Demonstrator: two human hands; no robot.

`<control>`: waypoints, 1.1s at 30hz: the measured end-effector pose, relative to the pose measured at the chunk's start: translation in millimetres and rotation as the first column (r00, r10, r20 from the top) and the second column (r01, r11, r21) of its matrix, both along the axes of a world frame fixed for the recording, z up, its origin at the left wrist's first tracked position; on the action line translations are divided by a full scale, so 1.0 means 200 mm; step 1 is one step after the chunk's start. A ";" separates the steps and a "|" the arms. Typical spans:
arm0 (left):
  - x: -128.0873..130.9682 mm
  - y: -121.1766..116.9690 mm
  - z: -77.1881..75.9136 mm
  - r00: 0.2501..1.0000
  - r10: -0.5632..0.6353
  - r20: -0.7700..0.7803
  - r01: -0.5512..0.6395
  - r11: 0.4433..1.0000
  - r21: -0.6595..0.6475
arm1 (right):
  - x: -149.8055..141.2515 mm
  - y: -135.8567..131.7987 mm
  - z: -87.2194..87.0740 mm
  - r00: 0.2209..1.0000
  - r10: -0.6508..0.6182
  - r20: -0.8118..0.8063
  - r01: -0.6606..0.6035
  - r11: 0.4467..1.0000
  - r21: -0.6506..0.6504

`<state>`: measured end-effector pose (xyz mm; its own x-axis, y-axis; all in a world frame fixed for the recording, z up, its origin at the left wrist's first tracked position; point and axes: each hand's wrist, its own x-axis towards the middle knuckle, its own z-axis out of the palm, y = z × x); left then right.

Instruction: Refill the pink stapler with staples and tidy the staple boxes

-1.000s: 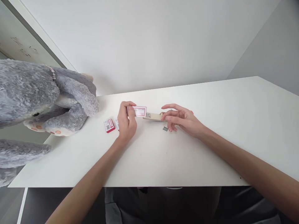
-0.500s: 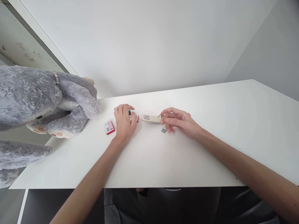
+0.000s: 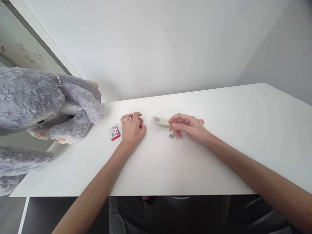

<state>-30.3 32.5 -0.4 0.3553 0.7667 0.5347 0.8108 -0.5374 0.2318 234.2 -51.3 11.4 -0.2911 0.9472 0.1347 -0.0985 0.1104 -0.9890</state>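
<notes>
Left hand: curled over a red item, grip hidden, cannot tell (image 3: 131, 131)
Right hand: loosely bent at the beige bar, hold unclear (image 3: 188, 127)
Beige bar: between the hands (image 3: 161, 121)
Red item: apparently the step's focus; lifting it would call for a left-hand pinch (image 3: 139, 123)

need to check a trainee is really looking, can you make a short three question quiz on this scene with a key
1. True or false: the small grey strip lies nearer the front edge of the white table than the long cream object does.

2. Which of the person's hands hides one end of the long cream object?

3. Fill the gap: at the left of the picture is a large plush toy with mainly ____ fur.

Key: 1. True. 2. The right hand. 3. Grey.
</notes>
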 end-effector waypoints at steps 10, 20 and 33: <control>0.03 -0.05 0.02 0.997 -0.074 0.022 0.074 0.997 0.015 | -0.01 -0.03 -0.06 0.691 -0.280 0.667 -0.037 0.907 0.420; 0.12 -0.11 0.02 0.957 -0.284 0.060 0.280 0.958 0.061 | 0.01 0.00 -0.07 0.355 -0.394 0.848 -0.164 0.866 0.472; 0.14 -0.13 0.01 0.952 -0.290 0.094 0.300 0.947 -0.118 | -0.02 0.02 -0.10 0.646 -0.204 0.735 -0.178 0.896 0.406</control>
